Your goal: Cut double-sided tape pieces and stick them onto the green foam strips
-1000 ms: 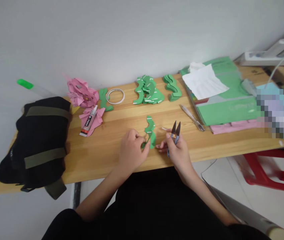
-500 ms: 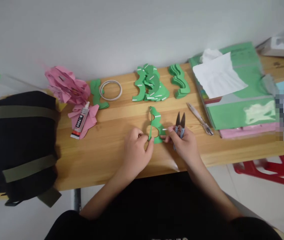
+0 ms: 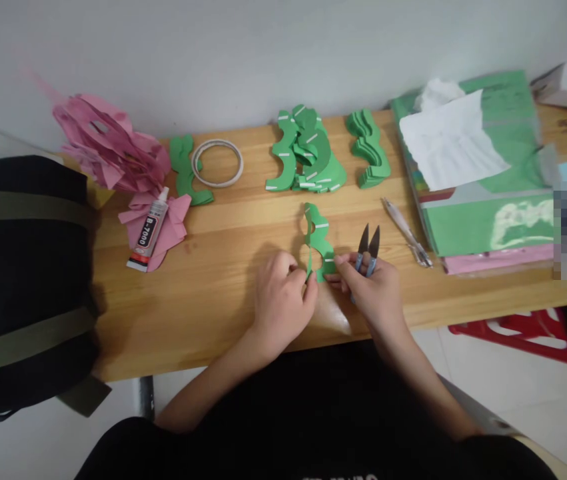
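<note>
Between my hands is a wavy green paper piece (image 3: 319, 233) with short white strips on it. My left hand (image 3: 283, 297) pinches its lower left edge, where a thin part stands up from the rest. My right hand (image 3: 370, 287) has small scissors (image 3: 370, 252) tucked in it, blades pointing up and away, while its thumb and fingertips touch the piece's lower right side. Farther back lie a heap of green cutouts with white strips (image 3: 308, 157) and a stack of wavy green cutouts (image 3: 370, 150).
A black bag (image 3: 23, 267) fills the left side. Near it are pink paper shapes (image 3: 113, 147), a glue tube (image 3: 148, 230) and a tape roll (image 3: 240, 163). A pen (image 3: 403, 227) lies beside green packets (image 3: 483, 230) with white tissue (image 3: 453, 143) at the right.
The view has shifted a little, so the bag and pink paper sit farther left. Both hands keep hold of the green piece, and the scissors stay in my right hand.
</note>
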A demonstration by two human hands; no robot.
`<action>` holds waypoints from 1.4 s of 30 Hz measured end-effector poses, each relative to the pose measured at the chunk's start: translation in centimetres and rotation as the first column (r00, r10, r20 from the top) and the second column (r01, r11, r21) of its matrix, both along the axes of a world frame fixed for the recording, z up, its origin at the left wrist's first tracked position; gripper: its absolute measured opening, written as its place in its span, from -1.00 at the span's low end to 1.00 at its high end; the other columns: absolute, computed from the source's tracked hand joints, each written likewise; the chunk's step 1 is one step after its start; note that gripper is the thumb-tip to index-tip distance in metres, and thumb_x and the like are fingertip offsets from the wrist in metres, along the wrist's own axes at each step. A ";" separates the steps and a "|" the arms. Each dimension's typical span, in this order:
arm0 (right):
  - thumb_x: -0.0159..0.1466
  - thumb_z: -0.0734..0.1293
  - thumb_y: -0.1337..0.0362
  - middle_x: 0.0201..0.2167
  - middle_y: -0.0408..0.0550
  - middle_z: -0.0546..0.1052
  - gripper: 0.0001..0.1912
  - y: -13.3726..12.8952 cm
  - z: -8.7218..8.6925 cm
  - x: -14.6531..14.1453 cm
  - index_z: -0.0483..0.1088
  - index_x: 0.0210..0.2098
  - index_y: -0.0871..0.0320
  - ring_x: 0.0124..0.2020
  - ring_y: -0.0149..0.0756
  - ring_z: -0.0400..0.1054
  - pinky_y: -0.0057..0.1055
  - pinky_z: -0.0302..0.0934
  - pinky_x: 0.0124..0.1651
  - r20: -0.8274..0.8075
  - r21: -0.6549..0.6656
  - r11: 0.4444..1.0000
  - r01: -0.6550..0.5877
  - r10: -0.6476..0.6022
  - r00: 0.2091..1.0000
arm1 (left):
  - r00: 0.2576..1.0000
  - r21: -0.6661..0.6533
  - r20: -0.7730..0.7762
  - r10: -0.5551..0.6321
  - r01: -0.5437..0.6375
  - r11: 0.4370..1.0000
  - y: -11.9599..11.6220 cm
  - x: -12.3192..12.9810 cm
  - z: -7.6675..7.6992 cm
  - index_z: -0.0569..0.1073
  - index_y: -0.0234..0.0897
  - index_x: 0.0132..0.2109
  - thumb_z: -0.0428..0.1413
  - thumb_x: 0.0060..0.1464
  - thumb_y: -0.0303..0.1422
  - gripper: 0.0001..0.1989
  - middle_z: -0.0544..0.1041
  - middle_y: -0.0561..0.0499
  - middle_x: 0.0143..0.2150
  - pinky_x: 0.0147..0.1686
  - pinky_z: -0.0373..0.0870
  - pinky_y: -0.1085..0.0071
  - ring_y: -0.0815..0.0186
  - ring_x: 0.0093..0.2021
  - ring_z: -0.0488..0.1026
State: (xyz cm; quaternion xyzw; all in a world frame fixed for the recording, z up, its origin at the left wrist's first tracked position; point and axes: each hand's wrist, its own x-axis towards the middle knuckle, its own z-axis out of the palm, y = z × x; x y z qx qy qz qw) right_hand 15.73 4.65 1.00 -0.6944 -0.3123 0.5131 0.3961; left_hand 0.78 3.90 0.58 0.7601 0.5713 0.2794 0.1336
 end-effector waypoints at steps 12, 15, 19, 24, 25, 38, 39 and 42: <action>0.07 0.41 0.12 -0.77 -0.22 0.40 -0.78 0.5 -0.4 -0.4 0.46 -0.49 0.17 -0.60 -0.21 0.49 -0.38 0.32 -0.51 0.183 -0.060 0.998 0.018 -0.007 0.983 | 1.000 -0.051 -0.010 -0.003 0.003 0.999 -0.1 0.0 0.3 0.44 -0.31 -0.49 0.11 0.16 -0.32 -0.73 0.35 -0.06 -0.35 -0.33 0.29 0.30 0.26 -0.32 0.32; 0.05 0.40 0.19 -0.77 -0.21 0.41 -0.84 0.7 0.0 -0.4 0.46 -0.53 0.17 -0.65 -0.25 0.44 -0.39 0.27 -0.53 0.253 -0.060 0.998 0.001 0.014 0.967 | 0.999 -0.066 -0.004 -0.046 0.046 0.997 -0.2 -0.1 0.6 0.53 -0.34 -0.27 0.15 0.13 -0.23 -0.77 0.39 -0.13 -0.24 -0.24 0.34 0.23 0.16 -0.20 0.36; 0.03 0.38 0.25 -0.77 -0.19 0.43 -0.87 0.8 0.2 -0.4 0.45 -0.59 0.17 -0.69 -0.31 0.37 -0.42 0.19 -0.55 0.286 -0.055 0.998 -0.022 0.037 0.957 | 0.981 -0.108 -0.109 -0.158 0.146 0.983 -0.2 -0.1 0.9 0.52 -0.33 -0.01 0.13 0.15 -0.14 -0.61 0.43 -0.23 -0.05 -0.15 0.35 0.13 0.05 -0.08 0.36; 0.03 0.34 0.28 -0.78 -0.20 0.41 -0.86 0.9 0.2 -0.2 0.42 -0.62 0.16 -0.69 -0.34 0.34 -0.44 0.15 -0.55 0.267 -0.068 0.996 -0.057 0.073 0.961 | 0.950 -0.156 -0.225 -0.217 0.185 0.970 -0.2 0.2 0.9 0.48 -0.34 0.10 0.06 0.21 -0.09 -0.52 0.41 -0.29 0.10 -0.08 0.32 0.08 -0.01 0.01 0.34; 0.04 0.34 0.28 -0.78 -0.20 0.41 -0.86 0.9 0.2 -0.1 0.42 -0.63 0.15 -0.69 -0.34 0.33 -0.44 0.15 -0.55 0.269 -0.069 0.996 -0.063 0.079 0.960 | 0.946 -0.157 -0.241 -0.216 0.182 0.971 -0.3 0.3 0.9 0.48 -0.34 0.11 0.06 0.21 -0.09 -0.52 0.42 -0.29 0.10 -0.08 0.32 0.08 -0.01 0.01 0.34; 0.22 0.29 0.17 -0.78 -0.14 0.41 -0.58 0.7 0.3 0.2 0.27 -0.74 0.11 -0.67 -0.36 0.33 -0.44 0.19 -0.49 0.230 -0.016 0.987 -0.159 0.158 0.960 | 0.884 -0.093 -0.443 -0.151 0.122 0.988 -0.9 0.6 1.4 0.48 -0.16 0.14 0.05 0.19 -0.02 -0.51 0.33 -0.26 0.30 -0.02 0.22 0.01 -0.15 0.21 0.24; 0.22 0.29 0.17 -0.78 -0.14 0.41 -0.58 0.7 0.3 0.2 0.27 -0.74 0.11 -0.66 -0.35 0.35 -0.43 0.20 -0.48 0.222 -0.019 0.988 -0.156 0.156 0.962 | 0.878 -0.102 -0.452 -0.156 0.123 0.987 -0.9 0.7 1.4 0.48 -0.17 0.14 0.05 0.19 -0.01 -0.51 0.32 -0.25 0.31 -0.02 0.22 0.02 -0.15 0.23 0.24; 0.23 0.29 0.19 -0.78 -0.14 0.41 -0.57 0.8 0.4 0.3 0.27 -0.75 0.11 -0.65 -0.33 0.38 -0.42 0.22 -0.45 0.217 -0.028 0.987 -0.161 0.163 0.962 | 0.864 -0.101 -0.479 -0.156 0.123 0.987 -1.0 0.9 1.2 0.47 -0.19 0.15 0.05 0.20 -0.02 -0.51 0.29 -0.23 0.34 0.00 0.20 0.03 -0.14 0.25 0.22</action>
